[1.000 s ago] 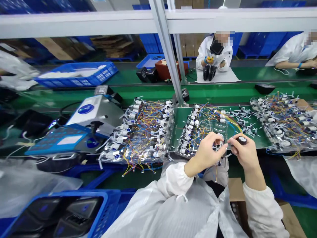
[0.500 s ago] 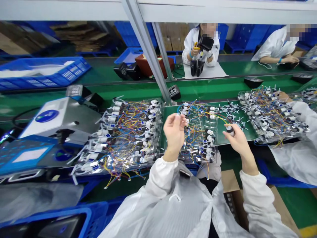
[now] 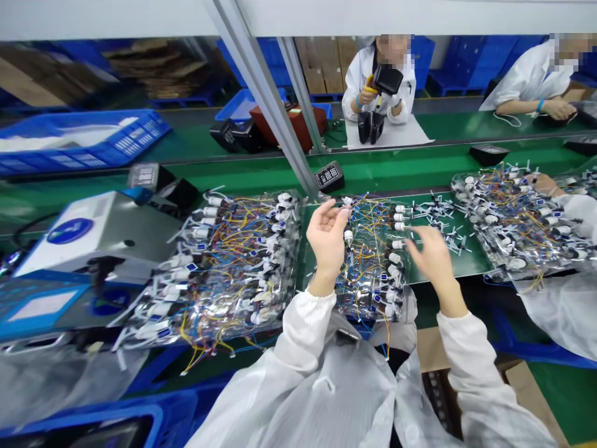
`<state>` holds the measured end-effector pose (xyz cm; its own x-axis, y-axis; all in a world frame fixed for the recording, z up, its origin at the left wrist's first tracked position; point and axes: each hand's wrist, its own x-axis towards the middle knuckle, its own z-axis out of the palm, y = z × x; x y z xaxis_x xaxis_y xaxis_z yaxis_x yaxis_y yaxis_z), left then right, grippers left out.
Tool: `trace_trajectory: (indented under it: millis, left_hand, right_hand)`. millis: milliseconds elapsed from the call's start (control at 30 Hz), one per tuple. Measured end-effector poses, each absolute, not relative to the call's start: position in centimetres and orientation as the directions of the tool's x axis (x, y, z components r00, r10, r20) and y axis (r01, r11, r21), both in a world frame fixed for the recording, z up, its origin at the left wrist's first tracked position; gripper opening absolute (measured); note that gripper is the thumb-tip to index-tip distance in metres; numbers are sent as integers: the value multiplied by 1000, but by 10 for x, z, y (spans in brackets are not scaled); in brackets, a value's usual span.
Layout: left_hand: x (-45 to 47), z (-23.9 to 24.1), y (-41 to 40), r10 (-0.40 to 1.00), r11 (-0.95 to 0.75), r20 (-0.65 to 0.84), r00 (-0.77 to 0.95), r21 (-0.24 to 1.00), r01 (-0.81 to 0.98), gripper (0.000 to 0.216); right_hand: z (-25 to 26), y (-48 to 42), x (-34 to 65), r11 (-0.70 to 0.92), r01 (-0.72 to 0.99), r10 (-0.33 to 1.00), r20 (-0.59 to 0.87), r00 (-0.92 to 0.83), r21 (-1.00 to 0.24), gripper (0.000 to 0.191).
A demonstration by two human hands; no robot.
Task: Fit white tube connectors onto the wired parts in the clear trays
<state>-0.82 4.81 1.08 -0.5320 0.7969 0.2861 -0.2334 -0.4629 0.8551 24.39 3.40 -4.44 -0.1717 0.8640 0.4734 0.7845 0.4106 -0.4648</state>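
Note:
My left hand (image 3: 326, 239) is raised over the left edge of a clear tray of small wired parts (image 3: 373, 274). Its fingertips are drawn together in a pinch, and what they hold is too small to make out. A white-capped part (image 3: 347, 235) lies just beside that hand. My right hand (image 3: 431, 255) hovers over the tray's right edge, back up and smeared by motion. Its fingers point toward the tray, and I cannot see whether they hold anything. Loose white-tabbed parts (image 3: 443, 218) lie on the green mat beyond it.
A larger heap of wired parts (image 3: 233, 261) fills the left, and another heap (image 3: 508, 218) sits at the right with a co-worker's hand (image 3: 543, 183) on it. A grey and blue machine (image 3: 93, 230), a digital counter (image 3: 329, 176), a metal post (image 3: 261, 99) and a blue crate (image 3: 79, 140) stand around. Two people work across the belt.
My hands have separated: the left rose over the tray's left edge, the right swung toward the tray. The small black cylinder held in my right hand no longer shows. The view shifted.

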Motion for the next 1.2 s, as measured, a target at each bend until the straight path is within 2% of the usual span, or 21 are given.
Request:
trace_trajectory:
  millis: [67,133,200,267,333,400,500,633,700,800,900,1067,1200]
  left_hand:
    - [-4,5,52,815,-442,303,-494,876,-192,37]
    - [3,0,56,839,-421,305,-451,889,-181,34]
    - [12,-5,60,866,-401,307,-395,898,-182,34]
    - [24,-9,64,895,-382,312,-320,905,-186,30]
    - [35,-15,68,918,-369,321,-232,908,-201,26]
    - [45,-23,72,931,-362,340,-137,908,-209,22]
    - [55,-41,78,952,-299,306,13,938,-175,23]
    - [60,-64,85,958,-271,265,109,962,35,24]
    - [61,-72,89,945,-307,286,158,942,137,21]
    - [61,-77,93,915,-377,334,225,906,191,19]
    - [60,-83,96,906,-392,343,247,901,187,20]
    - [60,-94,96,962,-236,205,181,958,165,22]
    - [61,-98,96,961,-225,195,197,963,146,20]
  right_hand:
    - [-59,28,269,257,764,840,528,126,-592,26]
    - [-80,27,289,134,698,840,454,297,-704,30]
    - [-103,32,298,75,570,887,315,336,-818,42]
    - [-121,41,296,43,365,925,175,337,-930,54]
    - [-131,50,289,25,163,934,81,348,-986,54]
    - [-131,56,279,40,54,924,57,378,-998,46]
    - [-119,60,265,123,-2,922,114,370,-992,31]
    - [-105,63,244,187,-143,955,146,258,-972,32]
    - [-104,66,236,165,-162,970,131,205,-973,30]
    - [-109,73,227,176,-135,976,155,156,-975,19]
    - [-118,78,225,231,-143,962,204,179,-962,15]
    - [-128,81,224,144,-229,975,98,201,-963,23]
    - [-133,80,221,137,-285,963,60,261,-949,26]
